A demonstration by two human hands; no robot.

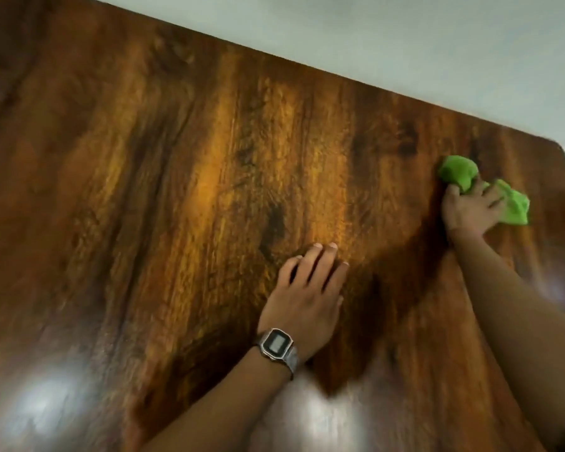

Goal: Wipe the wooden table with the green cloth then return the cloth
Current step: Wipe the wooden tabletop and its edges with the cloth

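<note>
Your right hand (pixel 470 210) presses the bunched green cloth (pixel 460 172) onto the wooden table (pixel 177 190) near its far right corner, fingers clutching the fabric. Your left hand (pixel 307 288), a digital watch (pixel 276 344) at the wrist, lies flat and empty on the tabletop mid-table.

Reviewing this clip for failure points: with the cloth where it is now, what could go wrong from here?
The green cloth is bunched under the right hand near the wooden table's far right corner, so a further stroke may carry it off the edge. Bunched, it probably wipes only a narrow strip, leaving patches missed. The left hand, wearing a wristwatch, lies flat on the glossy top and may leave smudges.
</note>
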